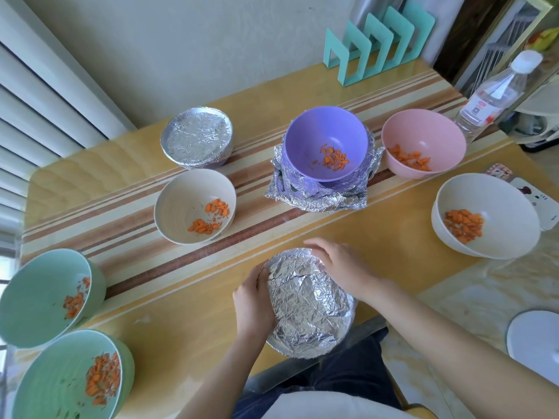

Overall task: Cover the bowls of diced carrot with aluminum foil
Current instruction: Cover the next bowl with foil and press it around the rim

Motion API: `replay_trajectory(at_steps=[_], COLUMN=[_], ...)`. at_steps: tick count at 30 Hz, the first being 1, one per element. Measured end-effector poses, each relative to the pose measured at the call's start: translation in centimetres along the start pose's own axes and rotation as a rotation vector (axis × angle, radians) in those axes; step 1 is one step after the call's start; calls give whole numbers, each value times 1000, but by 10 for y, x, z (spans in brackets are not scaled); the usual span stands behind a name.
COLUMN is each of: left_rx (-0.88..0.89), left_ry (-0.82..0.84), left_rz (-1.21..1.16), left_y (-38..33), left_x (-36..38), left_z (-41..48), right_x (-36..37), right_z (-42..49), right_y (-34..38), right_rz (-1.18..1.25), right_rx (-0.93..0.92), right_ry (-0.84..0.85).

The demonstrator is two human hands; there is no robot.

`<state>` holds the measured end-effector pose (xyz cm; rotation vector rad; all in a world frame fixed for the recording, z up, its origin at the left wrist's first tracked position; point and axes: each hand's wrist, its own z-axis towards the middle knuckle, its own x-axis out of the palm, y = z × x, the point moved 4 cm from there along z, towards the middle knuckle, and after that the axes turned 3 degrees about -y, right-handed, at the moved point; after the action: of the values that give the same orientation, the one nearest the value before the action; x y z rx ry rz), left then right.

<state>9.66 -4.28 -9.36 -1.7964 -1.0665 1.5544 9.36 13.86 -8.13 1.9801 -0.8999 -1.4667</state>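
Foil-covered bowl (pixel 308 300), sitting at the near edge of the table (pixel 181 328), held between both hands. Left hand (pixel 254 300) is cupping the left side, fingers curled round the rim. Right hand (pixel 341 267) is lying over the far-right rim, fingers spread, pressing the foil down. Likely light; bowl stiff, foil thin, slippery, tearing easily. Best held low on the sides, below the crimped edge. Beyond the hands, a purple bowl (pixel 326 143) is standing uncovered on spare foil sheets (pixel 314 201).

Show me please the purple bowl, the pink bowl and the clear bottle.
purple bowl (pixel 314 134): head view, on its inner back wall.
pink bowl (pixel 423 131): head view, on its inner back wall.
clear bottle (pixel 499 89): head view, on its body above the label.
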Motion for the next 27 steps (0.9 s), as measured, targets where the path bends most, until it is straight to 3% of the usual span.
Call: replay_trajectory(at_steps=[11,14,20,27], left_rx=[-38,-42,189,268], left_ry=[27,61,139,176], left_rz=[-33,-11,169,204], left_y=[2,-2,-14,-18], left_x=[1,1,2,5], left_z=[-9,-10,4,19], right_x=[9,9,5,8], right_z=[3,9,15,22], right_y=[-3,-6,7,11], right_rz=[-116,-152,-143,-189], right_rx=[6,18,-46,-47], right_ry=[-12,62,158,160])
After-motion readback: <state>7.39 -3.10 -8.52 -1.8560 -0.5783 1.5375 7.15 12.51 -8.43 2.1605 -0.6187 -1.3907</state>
